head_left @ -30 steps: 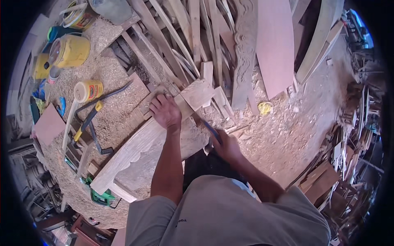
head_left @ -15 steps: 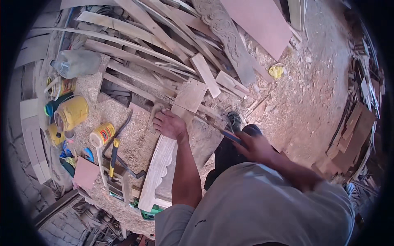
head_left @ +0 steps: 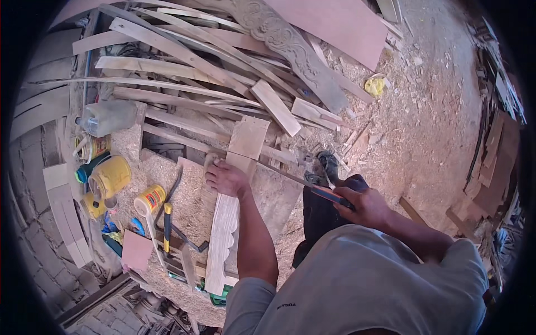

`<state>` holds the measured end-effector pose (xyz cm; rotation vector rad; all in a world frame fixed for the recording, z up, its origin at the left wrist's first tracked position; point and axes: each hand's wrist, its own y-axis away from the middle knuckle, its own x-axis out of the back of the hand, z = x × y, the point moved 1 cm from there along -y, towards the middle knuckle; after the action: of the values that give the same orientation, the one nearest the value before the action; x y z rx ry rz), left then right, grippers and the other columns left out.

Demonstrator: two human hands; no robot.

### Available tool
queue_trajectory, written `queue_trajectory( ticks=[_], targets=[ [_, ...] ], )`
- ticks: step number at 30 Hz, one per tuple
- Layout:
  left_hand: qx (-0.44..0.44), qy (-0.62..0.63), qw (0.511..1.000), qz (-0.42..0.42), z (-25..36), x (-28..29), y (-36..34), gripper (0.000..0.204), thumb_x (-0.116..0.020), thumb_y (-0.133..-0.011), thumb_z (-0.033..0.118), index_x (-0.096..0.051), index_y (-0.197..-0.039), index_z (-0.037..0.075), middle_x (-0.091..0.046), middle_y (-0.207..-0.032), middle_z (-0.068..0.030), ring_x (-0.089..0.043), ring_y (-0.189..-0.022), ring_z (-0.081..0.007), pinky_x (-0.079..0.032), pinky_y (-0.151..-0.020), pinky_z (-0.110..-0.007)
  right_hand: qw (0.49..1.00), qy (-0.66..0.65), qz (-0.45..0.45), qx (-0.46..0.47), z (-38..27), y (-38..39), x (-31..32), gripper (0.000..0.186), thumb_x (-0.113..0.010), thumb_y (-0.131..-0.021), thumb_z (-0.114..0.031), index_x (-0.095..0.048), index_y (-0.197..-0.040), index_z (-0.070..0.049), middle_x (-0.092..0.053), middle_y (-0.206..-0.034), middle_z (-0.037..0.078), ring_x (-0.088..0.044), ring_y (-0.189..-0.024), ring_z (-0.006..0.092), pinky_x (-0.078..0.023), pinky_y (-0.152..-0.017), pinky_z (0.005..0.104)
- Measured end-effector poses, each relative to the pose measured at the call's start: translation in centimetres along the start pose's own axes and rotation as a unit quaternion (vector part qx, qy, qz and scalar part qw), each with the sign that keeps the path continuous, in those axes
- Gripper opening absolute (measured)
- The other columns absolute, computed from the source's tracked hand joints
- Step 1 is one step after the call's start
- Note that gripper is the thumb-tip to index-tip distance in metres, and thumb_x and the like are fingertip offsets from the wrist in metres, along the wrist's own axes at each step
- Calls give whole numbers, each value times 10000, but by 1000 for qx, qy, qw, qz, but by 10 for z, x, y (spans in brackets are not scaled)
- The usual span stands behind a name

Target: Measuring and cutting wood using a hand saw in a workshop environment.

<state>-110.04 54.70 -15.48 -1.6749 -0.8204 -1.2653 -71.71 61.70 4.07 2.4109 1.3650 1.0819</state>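
Far left: jug (head_left: 113, 117) is standing above the yellow bucket (head_left: 113, 176), both well apart from the hands. Pink panel (head_left: 137, 250) is lying on sawdust; tub (head_left: 151, 199) is sitting near it, with a yellow-and-black handle (head_left: 167, 226) just to its right.

Scalloped board (head_left: 219, 245) is running up from the lower edge to the left hand, passing directly under it. Left hand (head_left: 228, 177) is pressing down on the wood, fingers bent over toward its left side; thumb is hidden, so can't tell if it's actually gripping. Pale plank (head_left: 249, 137) is lying just beyond that hand. A dark line is crossing the wood there; can't tell if it's a cut or a joint.

Saw (head_left: 333, 196) is slanting right and down from the wood's right edge, its blade lining up with that dark line. Right hand (head_left: 365, 206) is closing firmly around the blue handle, well apart from the left hand. Yellow bag (head_left: 375, 85) is lying on the floor, up and right of it. Far right: sheets (head_left: 498, 162) are leaning in a stack.
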Motion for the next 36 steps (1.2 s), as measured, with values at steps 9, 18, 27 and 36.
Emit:
queue_trajectory(
  ticks=[9, 18, 27, 36],
  targets=[
    [-22, -5, 993, 112, -8, -22, 6, 332, -489, -1060, 361, -666, -1101, 84, -664, -1033, -142, -631, -904, -338, -524, -789, -473, 997, -82, 14, 9, 16, -152, -130, 388, -639, -1022, -443, -703, -1067, -63, -731, -835, 190, -657, -682, 424, -512, -643, 523],
    [-85, 274, 950, 119, -108, 30, 33, 438, -659, -949, 297, -630, -1316, 60, -620, -1232, -183, -544, -1221, -415, -417, -1076, -528, 999, -25, 9, -28, 24, 39, -48, 415, -601, -1072, -230, -632, -1389, 36, -687, -831, 105, -568, -618, 215, -451, -554, 344],
    [224, 104, 959, 142, -526, 100, 189, 556, -711, -904, 233, -594, -1433, 106, -535, -1441, -236, -535, -1251, -453, -438, -1074, -562, 891, 146, -10, 430, -135, 16, -166, 761, -629, -879, 7, -419, -1609, 56, -670, -1357, 291, -696, -980, 413, -564, -828, 452],
    [557, 95, 818, 113, -813, 87, 298, 522, -731, -964, 358, -642, -1378, 52, -664, -1290, -268, -634, -1136, -459, -514, -1021, -522, 720, 306, -30, 622, -348, -80, -498, 683, -603, -932, -119, -468, -1601, -80, -682, -1345, 189, -704, -1048, 368, -541, -914, 451]
  ],
)
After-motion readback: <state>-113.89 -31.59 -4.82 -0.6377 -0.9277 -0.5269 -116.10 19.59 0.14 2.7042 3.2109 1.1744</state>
